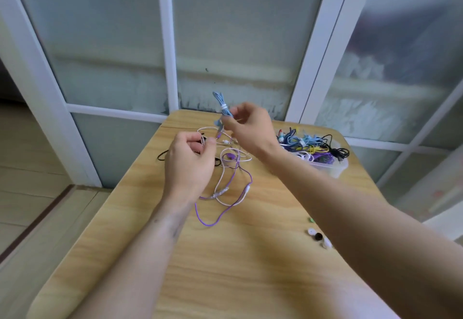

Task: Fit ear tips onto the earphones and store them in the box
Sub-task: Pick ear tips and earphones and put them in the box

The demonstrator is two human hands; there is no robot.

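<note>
My right hand (248,128) pinches a bundled blue earphone cable (221,104), tied with a white band, and holds it up above the far part of the wooden table (225,256). My left hand (190,158) is curled beside it, thumb against fingers; what it pinches is too small to tell. Under both hands lie loose purple and white earphones (230,183) and a black cable (162,155). A clear plastic box (330,165) at the right holds several coloured earphones. Small ear tips (318,237), white and black, lie near the right table edge.
Behind the table stands a frosted glass partition with white frames (166,43). The table's left edge drops to a tiled floor (30,180). Bare wood stretches across the near half of the table.
</note>
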